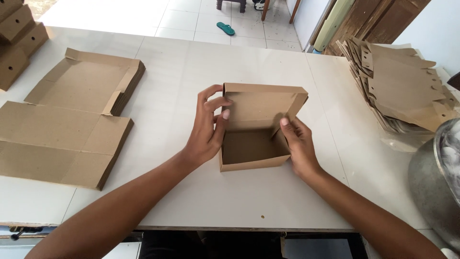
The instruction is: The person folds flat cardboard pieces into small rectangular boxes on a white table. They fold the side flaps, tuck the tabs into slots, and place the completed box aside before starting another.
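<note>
**Both hands square up a half-folded cardboard box**

A white table [201,62] fills the view, with a tiled floor beyond it. On its left side lie two stacks of flat cardboard blanks [67,129]; at the far left corner sit some folded boxes [17,38]. A fanned pile of die-cut cardboard pieces [402,91] rests at the right, with a dull metal pot [431,187] near the right edge.

In the middle stands the small brown cardboard box [256,127], open, with its lid flap upright at the back. The left hand [206,129] grips the box's left wall, thumb inside and fingers curled round the lid's corner. The right hand [299,144] presses on the right wall, its thumb on the inner face beside the lid's side flap.

The work appears to be at the forming stage: walls up, lid not yet closed. Closing it would likely call for tucking the side flaps inward while lowering the lid.
</note>
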